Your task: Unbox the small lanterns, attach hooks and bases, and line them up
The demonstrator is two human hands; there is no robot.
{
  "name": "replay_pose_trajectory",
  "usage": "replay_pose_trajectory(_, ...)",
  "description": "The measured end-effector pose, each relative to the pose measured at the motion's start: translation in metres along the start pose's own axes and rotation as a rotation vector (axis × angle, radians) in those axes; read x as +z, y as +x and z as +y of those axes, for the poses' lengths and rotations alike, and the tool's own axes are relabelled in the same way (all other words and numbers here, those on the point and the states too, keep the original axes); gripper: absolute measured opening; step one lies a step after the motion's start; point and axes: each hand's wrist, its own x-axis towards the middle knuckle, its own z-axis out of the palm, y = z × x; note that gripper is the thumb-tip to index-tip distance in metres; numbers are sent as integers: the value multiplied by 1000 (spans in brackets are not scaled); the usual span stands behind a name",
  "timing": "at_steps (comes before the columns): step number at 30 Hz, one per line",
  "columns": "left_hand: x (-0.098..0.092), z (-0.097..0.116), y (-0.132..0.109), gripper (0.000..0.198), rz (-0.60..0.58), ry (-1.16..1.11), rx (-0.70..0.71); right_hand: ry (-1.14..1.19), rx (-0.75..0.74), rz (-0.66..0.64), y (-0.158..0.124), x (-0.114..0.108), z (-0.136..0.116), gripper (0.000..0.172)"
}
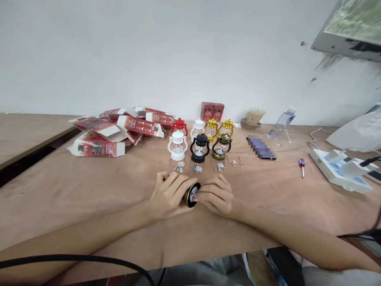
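Bare left hand [168, 196], bare right hand [217, 197], grey trousers [208, 271]

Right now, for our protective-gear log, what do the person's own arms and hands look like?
The left arm and right arm are bare up to the frame edge: no sleeves. The left hand and right hand wear no gloves, and no watch or bracelet shows. A black cable runs just below the left arm.

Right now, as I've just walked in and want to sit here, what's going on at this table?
A person holds a small lantern on its side at the table. The left hand wraps its body, and the right hand fingers its round end. Behind stand seven more lanterns in two rows, with loose wire handles in front. Flattened red boxes lie left, a screwdriver right.
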Motion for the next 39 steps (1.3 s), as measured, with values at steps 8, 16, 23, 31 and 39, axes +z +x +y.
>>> replay_pose_trajectory(8, 5, -1, -5, 36, 47, -5, -20, -275, -237, 2, 6, -8, -8, 28)
replay_pose_trajectory(16, 4, 0, -4, 36, 70, 13, -1, -331, -310, 34, 4, -1, -10, 21)
replay_pose_trajectory(23, 2, 0, -1, 38, 62, 32, 5, -300, -279, 23, 4, 3, -10, 17)
replay_pose_trajectory(31, 3, -2, -3, 36, 39, 29, 11, -48, -153, -47, 2, -2, -2, 14)
replay_pose_trajectory(39, 4, -1, -3, 31, 59, 39, 57, 265, 183, -14, 2, 0, -1, 21)
